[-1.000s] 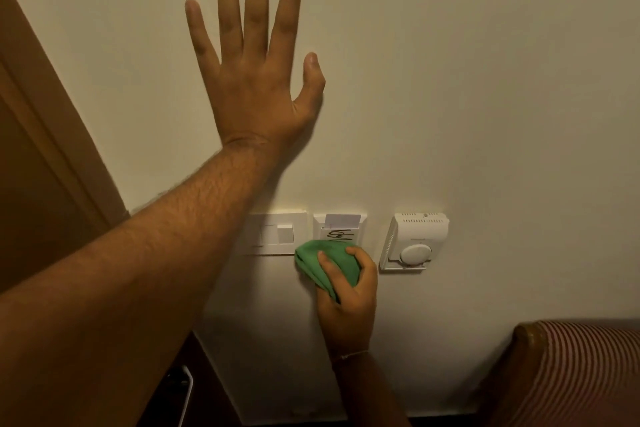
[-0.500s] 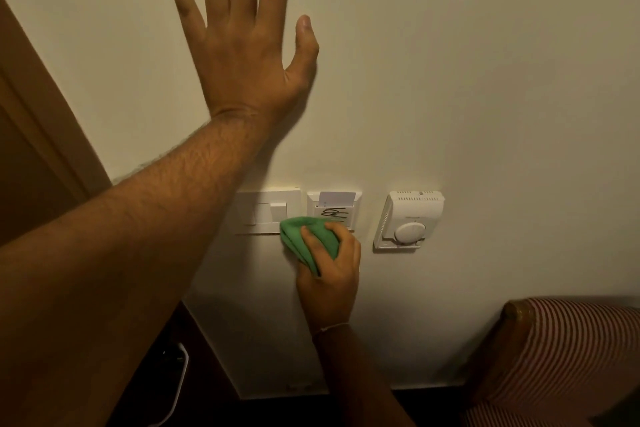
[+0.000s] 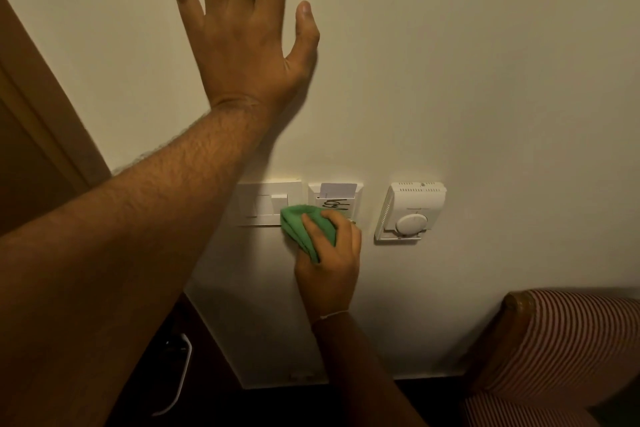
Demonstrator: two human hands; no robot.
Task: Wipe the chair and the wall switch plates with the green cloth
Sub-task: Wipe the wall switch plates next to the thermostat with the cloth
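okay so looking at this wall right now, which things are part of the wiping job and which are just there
Part of the job:
bunched green cloth in the right hand
white rocker switch plate
white key-card holder plate
striped upholstered chair with wooden frame

Just there:
white dial thermostat
brown wooden door frame
white cable on the floor
left hand, flat against the wall

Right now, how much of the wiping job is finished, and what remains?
Done: nothing can be confirmed; no surface shows whether it was wiped. In hand: the right hand presses the green cloth where the light switch plate meets the key card holder; the left hand is flat on the wall. Left: possibly the thermostat and the striped chair, both untouched now.
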